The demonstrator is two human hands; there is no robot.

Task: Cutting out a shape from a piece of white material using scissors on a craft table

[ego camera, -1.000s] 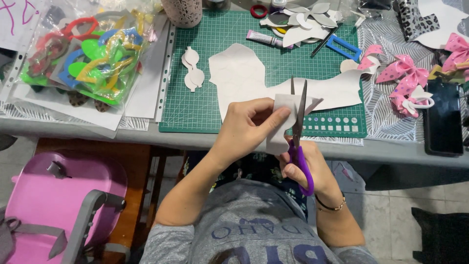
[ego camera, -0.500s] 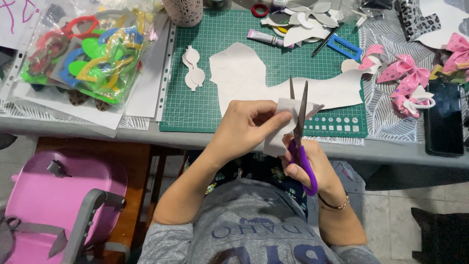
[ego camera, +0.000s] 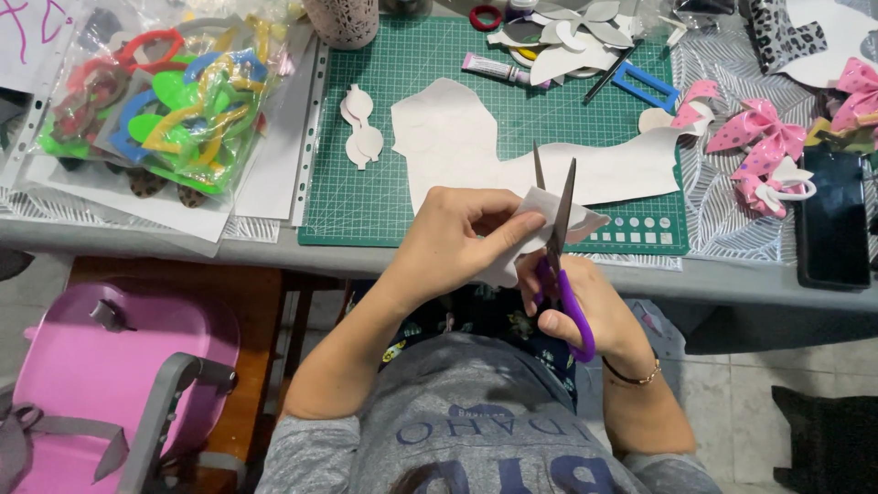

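Step in hand: a cut in progress — the scissors' blades stand apart with the white piece between them, so this reads as mid-snip along an edge.
Left hand (ego camera: 462, 242): centre of the frame, fingers and thumb closed in a pinch on the white piece (ego camera: 535, 224), holding it up just in front of the table edge.
Right hand (ego camera: 572, 306): just right of and below centre, fingers through the purple handles, wrapped firmly around them.
Scissors (ego camera: 558, 247): purple-handled, points aimed at the top of the frame, blades parted in a narrow V.
White piece: a small scrap of white sheet, partly hidden by the left fingers; its right corner shows beyond the blade.
Next move calls for: by my judgement, a steady pinch and a slight turn of the piece to feed the line into the blades, with the fingertips kept clear of the edge.
Green cutting mat (ego camera: 412, 197): on the grey table (ego camera: 732, 279), upper centre.
Large white sheet (ego camera: 476, 146): lies on the mat, already cut into.
Plastic sleeve of coloured shapes (ego camera: 165, 110): upper left.
Pink bows (ego camera: 759, 137): upper right, near a dark phone (ego camera: 830, 220).
Pink chair (ego camera: 101, 375): lower left.
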